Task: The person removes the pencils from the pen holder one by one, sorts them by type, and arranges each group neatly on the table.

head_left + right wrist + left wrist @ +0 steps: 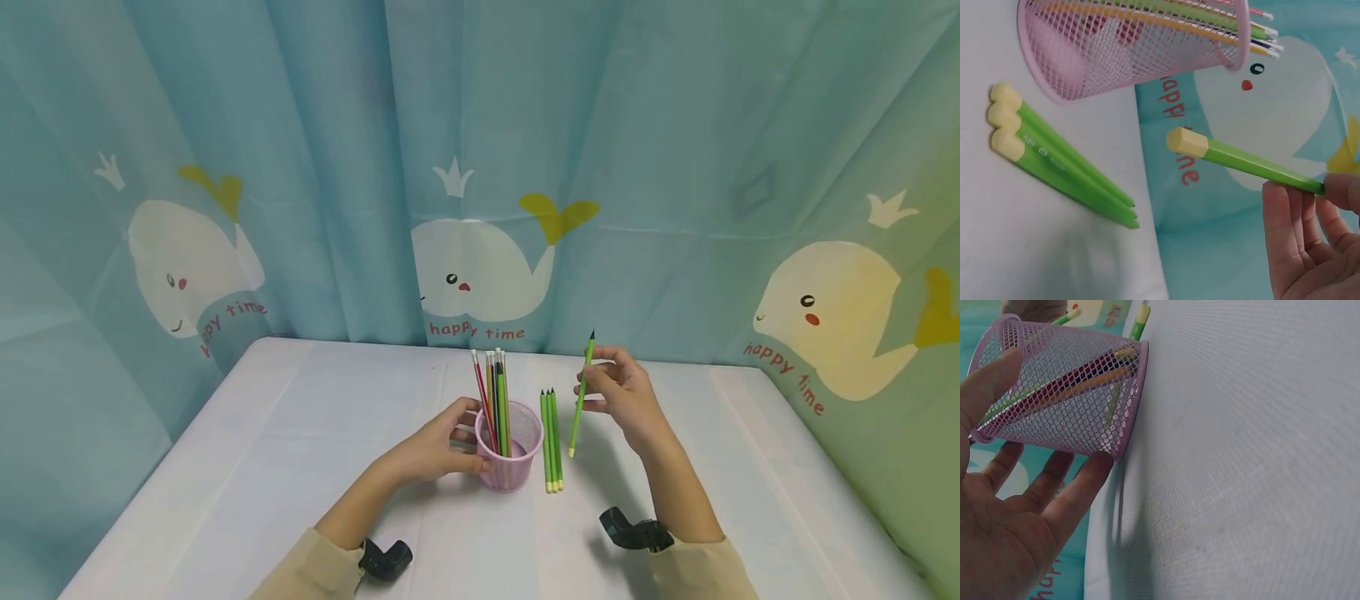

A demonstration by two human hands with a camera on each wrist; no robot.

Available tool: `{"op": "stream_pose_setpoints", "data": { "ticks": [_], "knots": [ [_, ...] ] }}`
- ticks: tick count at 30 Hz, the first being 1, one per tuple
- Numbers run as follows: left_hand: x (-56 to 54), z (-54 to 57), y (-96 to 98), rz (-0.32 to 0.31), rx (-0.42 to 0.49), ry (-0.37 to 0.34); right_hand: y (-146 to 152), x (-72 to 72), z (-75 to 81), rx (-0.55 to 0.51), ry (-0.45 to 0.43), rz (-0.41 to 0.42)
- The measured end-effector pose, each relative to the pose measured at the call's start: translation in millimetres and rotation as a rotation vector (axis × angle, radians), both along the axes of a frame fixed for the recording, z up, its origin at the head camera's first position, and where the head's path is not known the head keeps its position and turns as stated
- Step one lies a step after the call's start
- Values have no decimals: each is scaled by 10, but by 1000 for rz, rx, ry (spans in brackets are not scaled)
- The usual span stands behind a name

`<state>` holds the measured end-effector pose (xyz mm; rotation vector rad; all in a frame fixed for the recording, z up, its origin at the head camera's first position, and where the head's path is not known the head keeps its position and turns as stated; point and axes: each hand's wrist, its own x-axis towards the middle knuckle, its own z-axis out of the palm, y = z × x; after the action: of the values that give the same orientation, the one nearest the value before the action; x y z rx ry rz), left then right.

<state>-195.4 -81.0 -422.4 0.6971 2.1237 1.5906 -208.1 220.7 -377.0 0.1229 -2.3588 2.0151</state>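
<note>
A pink mesh pencil cup (507,477) stands upright on the table, with several pencils (501,408) leaning toward its left side. My left hand (435,447) holds the cup from the left, thumb on the near side and fingers round the far side; the left wrist view shows fingertips (1102,464) at its base. To the right, my right hand (630,402) pinches a green pencil (582,402) near its dark tip, the pale yellow end (1186,142) hanging down above the table. Between cup and right hand, three matching green pencils (552,442) lie side by side, tips pointing away.
The white-covered table (300,417) ends at a blue curtain (337,208) printed with whales, which hangs close behind its far edge and along both sides. A dark camera mount is on each wrist, the right one (633,531) low over the table.
</note>
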Motion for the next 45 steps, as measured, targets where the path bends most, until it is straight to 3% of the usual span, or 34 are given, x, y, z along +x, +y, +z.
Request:
{"op": "stream_pose_setpoints", "data": {
  "ticks": [14,30,45],
  "knots": [
    [-13,-16,1,1,-10,0,80,-91,-216,145,-126,-37],
    [-28,-34,0,0,-15,-1,89,-134,-368,183,-208,1],
    [-29,-45,16,-1,-15,7,11,-160,-492,221,-279,-22]
  ]
}}
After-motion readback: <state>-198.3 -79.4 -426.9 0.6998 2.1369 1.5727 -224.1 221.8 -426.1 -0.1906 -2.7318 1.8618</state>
